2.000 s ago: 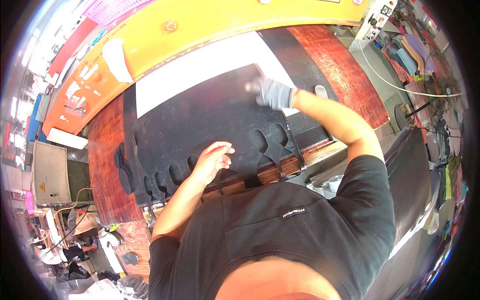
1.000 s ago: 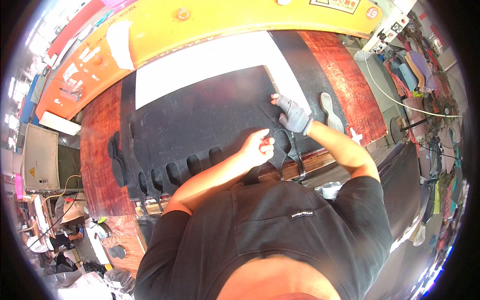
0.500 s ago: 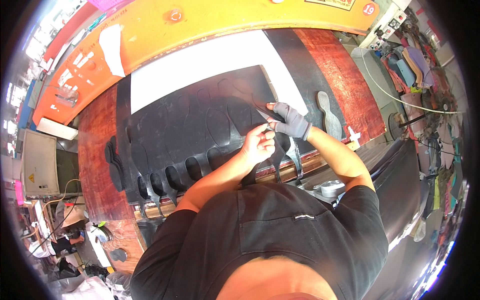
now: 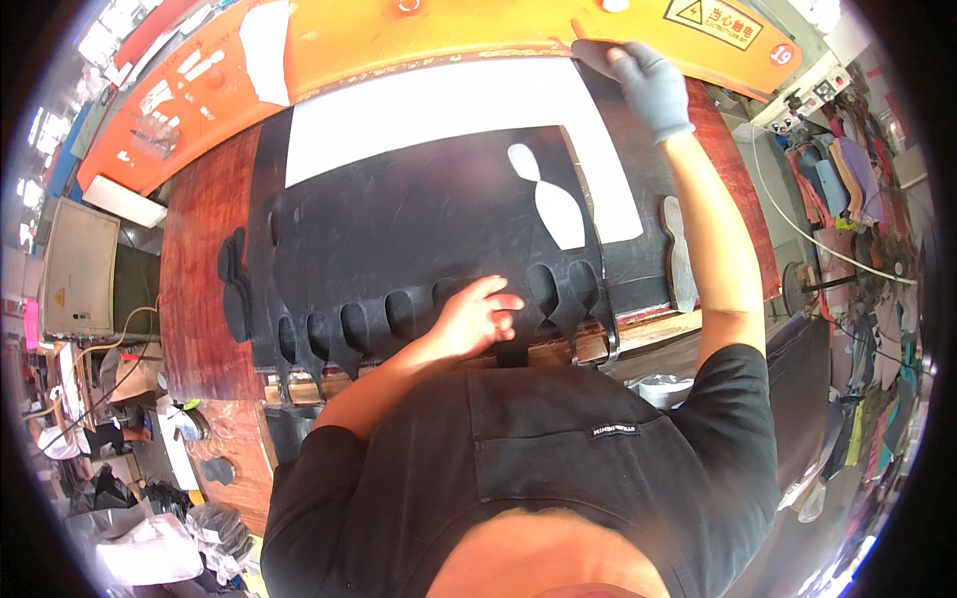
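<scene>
A black sheet (image 4: 389, 234) with a row of cut-out openings along its near edge lies in front of me. Toward its right end, a sole-shaped hole (image 4: 560, 211) shows white from underneath. My right hand (image 4: 658, 92), in a grey fingerless glove, is raised at the far right and grips a dark insole-shaped piece (image 4: 595, 55) by the orange beam. My left hand (image 4: 478, 317) is bare and hovers over the sheet's near edge, its fingers loosely apart, holding nothing I can see.
The orange machine beam (image 4: 349, 45) spans the far side. Under the sheet lies a white board (image 4: 429, 100) on a reddish table (image 4: 204, 259). Stacked dark sole pieces (image 4: 235, 289) sit left; a grey-topped sole piece (image 4: 678, 254) lies right. Colourful scraps (image 4: 847, 179) hang at the far right.
My right hand has lifted away from the sheet to the far right with the insole-shaped piece, exposing a white sole-shaped hole. My left hand has let go and drawn back toward me.
</scene>
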Tool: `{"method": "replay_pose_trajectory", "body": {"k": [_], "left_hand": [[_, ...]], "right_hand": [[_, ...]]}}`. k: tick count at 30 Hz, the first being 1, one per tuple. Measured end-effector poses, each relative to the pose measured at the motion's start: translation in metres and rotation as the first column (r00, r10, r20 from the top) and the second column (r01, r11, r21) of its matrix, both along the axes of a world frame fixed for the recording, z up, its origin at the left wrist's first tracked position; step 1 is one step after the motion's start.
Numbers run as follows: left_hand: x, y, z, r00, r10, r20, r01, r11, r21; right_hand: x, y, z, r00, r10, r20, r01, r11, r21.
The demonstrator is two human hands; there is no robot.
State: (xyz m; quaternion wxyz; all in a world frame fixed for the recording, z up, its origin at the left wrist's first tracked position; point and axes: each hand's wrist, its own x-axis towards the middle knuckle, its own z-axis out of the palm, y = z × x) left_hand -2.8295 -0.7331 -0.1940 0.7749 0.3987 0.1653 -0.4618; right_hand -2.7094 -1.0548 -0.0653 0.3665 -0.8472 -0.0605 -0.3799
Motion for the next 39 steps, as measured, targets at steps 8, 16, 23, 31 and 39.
{"method": "replay_pose_trajectory", "body": {"k": [8, 16, 23, 31, 39], "left_hand": [[-0.021, 0.016, -0.013, 0.987, 0.139, 0.079, -0.152, 0.971, 0.187], [-0.009, 0.022, -0.025, 0.926, 0.19, 0.326, -0.293, 0.906, 0.306], [0.029, 0.023, -0.032, 0.975, -0.005, 0.223, 0.0, 1.0, 0.022], [0.021, 0.002, -0.045, 0.999, -0.009, 0.051, 0.018, 0.983, -0.183], [0.026, 0.002, -0.061, 0.995, -0.072, -0.074, 0.013, 0.793, -0.608]], "right_hand": [[-0.076, 0.112, -0.136, 0.905, 0.312, -0.29, -0.425, 0.721, -0.547], [-0.073, 0.106, -0.166, 0.938, 0.34, -0.063, -0.345, 0.907, -0.241], [-0.08, 0.118, -0.172, 0.946, 0.313, -0.089, -0.319, 0.946, -0.053], [-0.092, 0.114, -0.169, 0.958, 0.284, -0.052, -0.288, 0.935, -0.205], [-0.104, 0.105, -0.159, 0.942, 0.308, -0.134, -0.336, 0.883, -0.328]]}}
